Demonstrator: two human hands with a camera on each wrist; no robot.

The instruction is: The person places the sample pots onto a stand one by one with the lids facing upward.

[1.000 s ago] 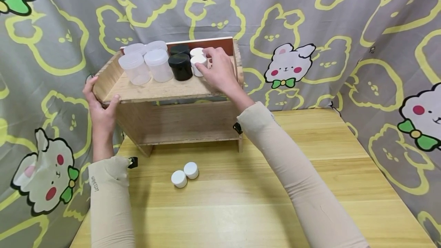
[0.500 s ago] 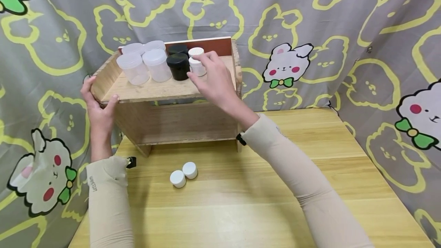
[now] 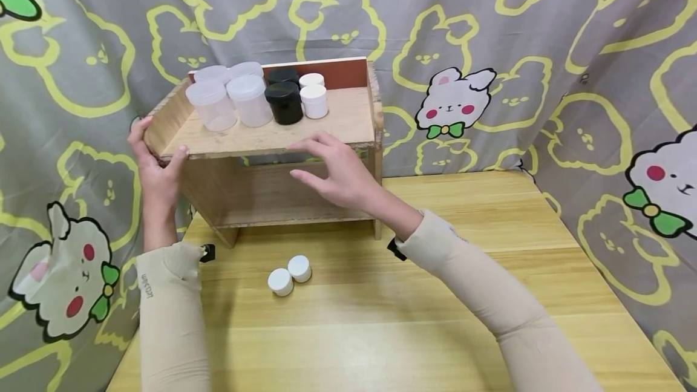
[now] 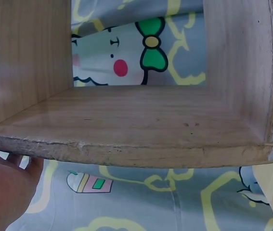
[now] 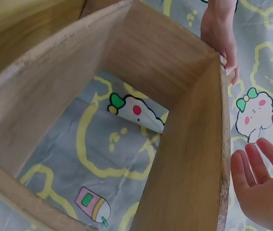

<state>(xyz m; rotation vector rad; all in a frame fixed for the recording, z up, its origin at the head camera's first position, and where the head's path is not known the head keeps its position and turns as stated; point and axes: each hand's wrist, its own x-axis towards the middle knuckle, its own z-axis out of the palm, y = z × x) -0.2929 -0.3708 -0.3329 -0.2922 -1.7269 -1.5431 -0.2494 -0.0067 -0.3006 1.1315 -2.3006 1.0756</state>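
My left hand [image 3: 158, 177] grips the left front corner of the wooden shelf [image 3: 234, 150], thumb over the top board's edge. Held away from the jars, my right hand [image 3: 340, 171] has its fingers extended, in front of the shelf's front edge. On the top board stand clear jars [image 3: 250, 101] in two rows, then black-lidded dark jars [image 3: 284, 103], then two small white jars [image 3: 314, 101], one behind the other. Two more white jars [image 3: 290, 275] sit side by side on the table. In the right wrist view, the right hand [image 5: 264, 187] holds nothing.
The shelf's lower compartment [image 4: 136, 115] has an open back showing the curtain. A wooden table [image 3: 435, 319] spreads in front and to the right. Patterned curtain [image 3: 463, 29] hangs behind and on both sides.
My right hand has let go of the front small white jar on the top board and drawn back down toward me. The left hand keeps its grip on the shelf corner.
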